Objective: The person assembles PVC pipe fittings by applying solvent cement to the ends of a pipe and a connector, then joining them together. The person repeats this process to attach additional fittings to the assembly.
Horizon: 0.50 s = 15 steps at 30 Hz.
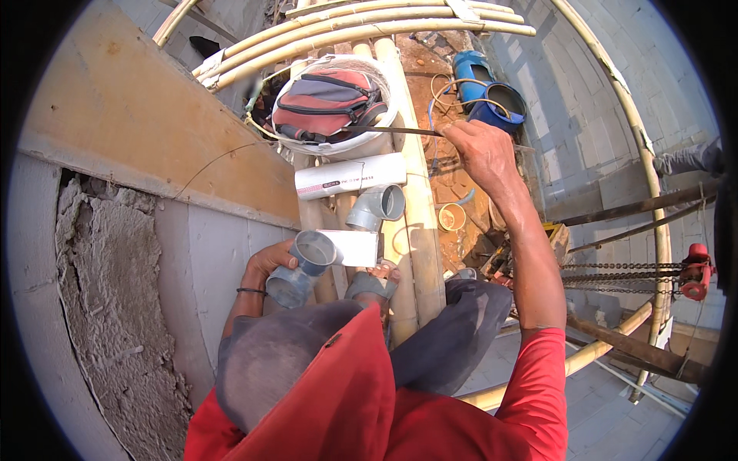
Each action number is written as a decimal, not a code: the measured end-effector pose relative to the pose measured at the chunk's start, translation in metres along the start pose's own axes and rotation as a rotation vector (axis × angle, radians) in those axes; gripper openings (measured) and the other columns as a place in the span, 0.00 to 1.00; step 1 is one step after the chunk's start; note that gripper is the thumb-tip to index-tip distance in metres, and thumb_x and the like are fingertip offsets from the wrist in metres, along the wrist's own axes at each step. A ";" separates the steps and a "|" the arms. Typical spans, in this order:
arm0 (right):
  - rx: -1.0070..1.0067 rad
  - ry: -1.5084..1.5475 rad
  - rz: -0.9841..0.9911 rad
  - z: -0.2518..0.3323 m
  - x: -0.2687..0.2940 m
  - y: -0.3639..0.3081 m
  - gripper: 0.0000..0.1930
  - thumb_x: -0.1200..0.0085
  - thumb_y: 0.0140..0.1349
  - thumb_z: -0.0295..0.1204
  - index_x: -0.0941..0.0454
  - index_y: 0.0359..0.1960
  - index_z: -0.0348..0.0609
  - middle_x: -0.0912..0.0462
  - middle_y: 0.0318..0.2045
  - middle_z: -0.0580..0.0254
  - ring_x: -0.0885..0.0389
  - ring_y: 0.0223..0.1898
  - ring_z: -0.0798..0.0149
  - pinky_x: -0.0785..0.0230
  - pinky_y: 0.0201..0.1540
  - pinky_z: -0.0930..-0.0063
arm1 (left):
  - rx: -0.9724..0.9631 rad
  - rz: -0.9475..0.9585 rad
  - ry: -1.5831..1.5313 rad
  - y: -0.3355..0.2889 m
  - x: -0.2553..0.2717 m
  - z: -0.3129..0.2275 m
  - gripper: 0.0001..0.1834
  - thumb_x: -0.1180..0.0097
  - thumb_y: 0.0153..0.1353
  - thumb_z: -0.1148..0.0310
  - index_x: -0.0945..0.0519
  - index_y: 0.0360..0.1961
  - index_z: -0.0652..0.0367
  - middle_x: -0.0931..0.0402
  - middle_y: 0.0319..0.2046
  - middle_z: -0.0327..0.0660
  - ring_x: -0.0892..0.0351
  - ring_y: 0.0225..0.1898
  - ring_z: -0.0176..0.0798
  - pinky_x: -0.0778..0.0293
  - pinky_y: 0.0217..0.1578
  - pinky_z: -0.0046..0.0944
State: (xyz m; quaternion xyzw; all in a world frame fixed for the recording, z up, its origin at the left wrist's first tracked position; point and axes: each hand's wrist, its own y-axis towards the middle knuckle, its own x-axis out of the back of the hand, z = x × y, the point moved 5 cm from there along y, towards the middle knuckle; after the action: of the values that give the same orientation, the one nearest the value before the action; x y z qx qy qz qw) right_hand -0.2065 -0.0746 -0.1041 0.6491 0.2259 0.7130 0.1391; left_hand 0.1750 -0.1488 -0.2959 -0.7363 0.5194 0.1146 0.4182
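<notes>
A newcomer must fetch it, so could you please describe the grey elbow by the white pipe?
On the bamboo, find the white bucket, then the white pipe just below it in view. The grey elbow comes next, its mouth facing right. Unlike the fitting in the left hand, it is not held.

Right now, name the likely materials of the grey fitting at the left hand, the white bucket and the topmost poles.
Grey fitting: likely plastic, softly shiny, given its even colour. White bucket: probably plastic, rather dull, given its thin pale rim. Poles: apparently bamboo, smooth, given their straw colour and roundness.
</notes>
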 end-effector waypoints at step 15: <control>0.481 -0.271 -0.210 0.065 -0.061 0.109 0.06 0.45 0.59 0.33 0.16 0.28 0.54 0.16 0.29 0.71 0.19 0.42 0.67 0.33 0.53 0.64 | 0.052 -0.082 0.158 0.017 0.011 0.019 0.59 0.17 0.36 0.58 0.36 0.69 0.64 0.25 0.58 0.43 0.25 0.57 0.38 0.29 0.60 0.37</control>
State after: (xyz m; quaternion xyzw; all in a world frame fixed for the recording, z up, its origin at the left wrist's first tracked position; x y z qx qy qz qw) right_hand -0.1246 -0.1888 -0.0987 0.7258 0.4336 0.5275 0.0833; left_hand 0.1705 -0.1439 -0.3229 -0.7526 0.5228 0.0253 0.3995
